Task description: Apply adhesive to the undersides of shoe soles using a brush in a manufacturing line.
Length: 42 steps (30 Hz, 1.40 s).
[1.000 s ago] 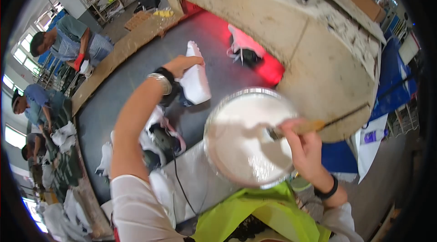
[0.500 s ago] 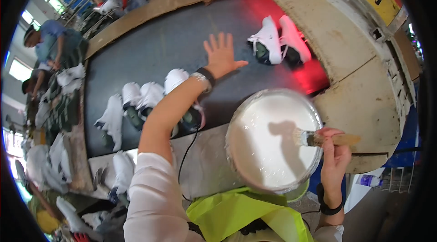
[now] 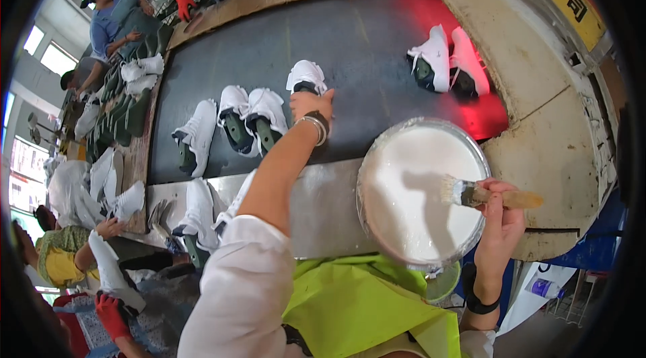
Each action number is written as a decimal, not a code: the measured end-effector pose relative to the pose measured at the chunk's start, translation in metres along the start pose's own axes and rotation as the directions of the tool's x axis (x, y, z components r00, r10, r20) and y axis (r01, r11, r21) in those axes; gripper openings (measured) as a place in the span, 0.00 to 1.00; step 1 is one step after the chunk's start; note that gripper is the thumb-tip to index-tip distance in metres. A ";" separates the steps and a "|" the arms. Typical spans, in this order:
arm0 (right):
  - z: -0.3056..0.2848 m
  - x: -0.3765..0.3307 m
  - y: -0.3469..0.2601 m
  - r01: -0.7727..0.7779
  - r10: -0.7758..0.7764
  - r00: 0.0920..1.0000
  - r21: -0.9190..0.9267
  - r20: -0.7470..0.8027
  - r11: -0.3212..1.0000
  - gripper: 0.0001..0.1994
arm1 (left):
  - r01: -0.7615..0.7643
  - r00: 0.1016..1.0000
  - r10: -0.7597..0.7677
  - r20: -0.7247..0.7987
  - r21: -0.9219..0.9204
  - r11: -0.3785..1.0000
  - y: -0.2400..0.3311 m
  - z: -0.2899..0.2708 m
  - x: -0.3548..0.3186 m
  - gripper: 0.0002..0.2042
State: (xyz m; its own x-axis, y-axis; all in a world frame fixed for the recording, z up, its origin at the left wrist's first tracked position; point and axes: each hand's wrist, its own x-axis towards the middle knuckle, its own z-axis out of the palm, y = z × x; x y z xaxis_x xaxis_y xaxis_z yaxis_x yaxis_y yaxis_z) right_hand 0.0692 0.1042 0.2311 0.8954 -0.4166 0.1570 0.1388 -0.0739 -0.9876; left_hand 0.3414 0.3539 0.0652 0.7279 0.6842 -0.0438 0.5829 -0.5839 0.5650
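Note:
My left hand (image 3: pixel 313 106) is closed round the heel end of a white sneaker (image 3: pixel 306 74) on the dark belt (image 3: pixel 363 42), its toe pointing away from me. Between finger and thumb, my right hand (image 3: pixel 499 213) grips the wooden handle of a flat paintbrush (image 3: pixel 464 192). The bristles are held above a round bucket (image 3: pixel 367 213) of milky white liquid. To the left of my left hand, several more white sneakers stand on the belt, the nearest one (image 3: pixel 267 110) with a green last inside it.
Two white sneakers (image 3: pixel 431 55) stand under red light at the belt's right end, beside a beige machine housing (image 3: pixel 538 149). A metal ledge (image 3: pixel 323 217) runs along the near side. Co-workers handle shoes on the left; one wears red gloves (image 3: pixel 111 314).
My left hand was spread over the belt; now it has come back and closed on a sneaker. The brush stays over the bucket. The whole view has shifted slightly.

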 end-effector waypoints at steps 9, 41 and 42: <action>0.012 -0.005 0.009 -0.004 0.008 0.985 -0.026 0.172 1.000 0.05 | -0.269 0.840 0.479 0.254 -0.572 0.775 -0.100 -0.039 0.130 0.28; 0.080 0.025 0.050 0.095 -0.098 0.984 0.026 0.151 0.995 0.10 | 0.792 0.121 0.479 0.869 -0.376 0.481 -0.172 -0.162 -0.178 0.37; 0.081 0.020 0.045 0.082 -0.089 0.974 0.041 0.206 0.996 0.11 | 0.793 0.120 0.480 0.869 -0.375 0.481 -0.169 -0.162 -0.180 0.37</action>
State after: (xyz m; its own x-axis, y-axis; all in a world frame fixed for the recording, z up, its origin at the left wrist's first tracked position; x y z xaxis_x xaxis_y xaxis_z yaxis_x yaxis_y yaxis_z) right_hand 0.1280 0.1658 0.1888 0.9475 -0.2126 0.2387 0.2288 -0.0704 -0.9709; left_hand 0.0539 0.4002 0.1113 0.6806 -0.5781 -0.4502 0.7221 0.4253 0.5456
